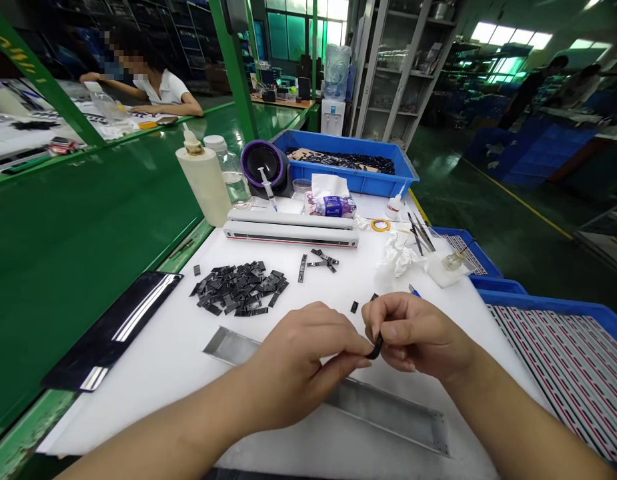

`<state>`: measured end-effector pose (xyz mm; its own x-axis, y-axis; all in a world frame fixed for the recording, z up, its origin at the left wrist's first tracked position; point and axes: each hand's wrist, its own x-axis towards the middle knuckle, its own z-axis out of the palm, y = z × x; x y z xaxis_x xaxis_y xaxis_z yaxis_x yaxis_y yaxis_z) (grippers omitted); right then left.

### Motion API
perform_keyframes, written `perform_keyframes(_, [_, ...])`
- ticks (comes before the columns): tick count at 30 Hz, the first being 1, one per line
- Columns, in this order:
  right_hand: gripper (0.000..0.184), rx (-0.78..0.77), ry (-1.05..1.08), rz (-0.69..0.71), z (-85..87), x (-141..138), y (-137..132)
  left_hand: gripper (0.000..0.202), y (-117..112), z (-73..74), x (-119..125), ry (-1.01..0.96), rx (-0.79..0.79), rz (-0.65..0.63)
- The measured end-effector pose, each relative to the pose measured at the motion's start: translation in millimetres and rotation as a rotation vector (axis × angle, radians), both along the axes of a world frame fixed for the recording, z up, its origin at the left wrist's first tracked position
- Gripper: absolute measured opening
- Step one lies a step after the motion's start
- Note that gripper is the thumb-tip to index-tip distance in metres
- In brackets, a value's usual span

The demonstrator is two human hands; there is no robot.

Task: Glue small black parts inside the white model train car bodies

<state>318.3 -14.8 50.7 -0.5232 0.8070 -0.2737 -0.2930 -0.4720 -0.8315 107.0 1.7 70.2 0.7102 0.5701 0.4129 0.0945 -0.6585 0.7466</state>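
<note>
Between the fingertips of both hands is a small black strip-like piece [375, 348], partly hidden by the fingers. My left hand [308, 360] pinches its lower end, and my right hand [418, 333] pinches the upper end. Beneath the hands a long grey metal channel [393, 413] lies across the white work surface [163, 413]; my left hand covers its middle. A loose black piece [355, 307] rests just beyond my fingers. Further left spreads a pile of small black pieces [241, 287], with several longer black strips [323, 261] beside it.
Two white bars [291, 235] lie behind the pile. At the back stand a bottle [233, 177], a tissue pack [332, 200] and a blue bin [348, 180]. Tweezers [422, 233] and crumpled tissue [401, 257] lie right. Blue trays of striped strips [563, 360] flank the table. A co-worker [158, 87] sits far left.
</note>
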Motion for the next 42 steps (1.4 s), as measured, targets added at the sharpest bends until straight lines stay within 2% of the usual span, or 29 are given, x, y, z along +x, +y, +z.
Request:
perform_keyframes(3, [0.033, -0.009, 0.007, 0.115, -1.1, -0.9, -1.1, 0.014, -0.2, -1.2, 0.1, -0.026, 0.179, -0.109])
perform_keyframes(4, [0.033, 0.045, -0.011, 0.093, -0.6, -2.0, -3.6, 0.013, -0.9, -1.1, 0.6, -0.038, 0.204, -0.091])
perform_keyframes(5, [0.032, 0.146, -0.063, 0.015, 0.3, -3.4, -7.3, 0.012, -1.7, -0.9, 1.3, -0.043, 0.199, -0.033])
perform_keyframes(7, [0.02, 0.508, -0.302, -0.247, 2.5, -7.5, -17.7, 0.012, -3.4, 0.0, 3.3, -0.013, 0.08, 0.146])
perform_keyframes(9, [0.001, 0.98, -0.656, -0.474, 4.7, -12.5, -29.5, 0.014, -3.8, 1.0, 5.1, 0.064, -0.135, 0.293])
perform_keyframes(11, [0.022, 1.346, -0.935, -0.523, 6.8, -16.9, -38.1, 0.016, -2.9, 1.9, 5.7, 0.128, -0.33, 0.328])
perform_keyframes(12, [0.025, 1.419, -0.989, -0.516, 8.0, -18.2, -40.1, 0.016, -2.2, 2.3, 5.3, 0.138, -0.397, 0.325])
perform_keyframes(13, [0.023, 1.393, -0.993, -0.513, 9.4, -18.7, -40.3, 0.016, -1.5, 2.8, 4.7, 0.134, -0.443, 0.315])
perform_keyframes(14, [0.016, 1.278, -0.949, -0.509, 10.7, -18.3, -38.7, 0.015, -0.9, 3.3, 3.7, 0.123, -0.478, 0.291])
perform_keyframes(15, [0.008, 1.096, -0.856, -0.487, 12.0, -17.0, -35.8, 0.015, -0.3, 3.8, 2.6, 0.106, -0.505, 0.255])
perform_keyframes(16, [0.007, 0.883, -0.73, -0.441, 12.8, -15.3, -32.0, 0.015, 0.2, 4.2, 1.4, 0.085, -0.529, 0.214])
perform_keyframes(18, [0.02, 0.522, -0.468, -0.314, 13.0, -11.6, -24.7, 0.015, 1.5, 4.4, -0.4, 0.042, -0.581, 0.123])
perform_keyframes(19, [0.023, 0.436, -0.383, -0.27, 12.4, -10.3, -22.4, 0.015, 2.5, 4.1, -0.8, 0.028, -0.614, 0.089])
perform_keyframes(20, [0.023, 0.432, -0.364, -0.26, 11.7, -9.5, -21.5, 0.016, 3.5, 3.6, -1.0, 0.017, -0.651, 0.074])
perform_keyframes(21, [0.02, 0.518, -0.413, -0.278, 11.1, -9.2, -22.0, 0.016, 4.6, 2.8, -0.8, 0.009, -0.687, 0.076])
perform_keyframes(22, [0.014, 0.682, -0.515, -0.322, 10.8, -9.2, -23.7, 0.016, 5.5, 2.1, -0.3, 0.008, -0.721, 0.086])
perform_keyframes(24, [0.008, 1.105, -0.755, -0.399, 11.9, -8.2, -28.2, 0.016, 6.6, 1.0, 0.7, 0.023, -0.745, 0.111])
perform_keyframes(25, [0.012, 1.278, -0.839, -0.417, 13.0, -6.8, -29.8, 0.016, 6.9, 0.8, 1.0, 0.045, -0.719, 0.124])
perform_keyframes(26, [0.015, 1.38, -0.88, -0.427, 14.2, -4.7, -30.1, 0.016, 7.2, 0.7, 0.9, 0.079, -0.654, 0.146])
perform_keyframes(27, [0.015, 1.398, -0.887, -0.436, 15.4, -1.9, -28.9, 0.016, 7.7, 0.9, 0.2, 0.12, -0.55, 0.189])
perform_keyframes(29, [0.011, 1.247, -0.863, -0.429, 16.1, 3.9, -22.3, 0.016, 10.6, 1.3, -2.7, 0.213, -0.3, 0.344])
perform_keyframes(31, [0.014, 1.043, -0.87, -0.38, 13.9, 7.7, -13.0, 0.017, 15.4, 2.1, -6.8, 0.305, -0.148, 0.465])
perform_keyframes(33, [0.016, 0.894, -0.909, -0.315, 8.9, 8.0, -5.0, 0.018, 19.7, 3.8, -10.2, 0.369, -0.163, 0.461])
perform_keyframes(36, [0.005, 0.728, -0.843, -0.277, 0.5, 3.9, -1.1, 0.019, 19.4, 8.2, -10.2, 0.368, -0.256, 0.384])
perform_keyframes(37, [0.012, 0.687, -0.782, -0.266, -1.5, 2.1, -1.8, 0.019, 17.7, 9.7, -9.0, 0.361, -0.272, 0.378])
perform_keyframes(39, [0.023, 0.652, -0.667, -0.255, -3.4, -1.4, -4.3, 0.019, 13.6, 11.8, -5.7, 0.354, -0.291, 0.376])
perform_keyframes(42, [0.012, 0.676, -0.595, -0.29, -2.6, -6.5, -7.1, 0.019, 9.8, 10.0, -1.7, 0.347, -0.292, 0.37])
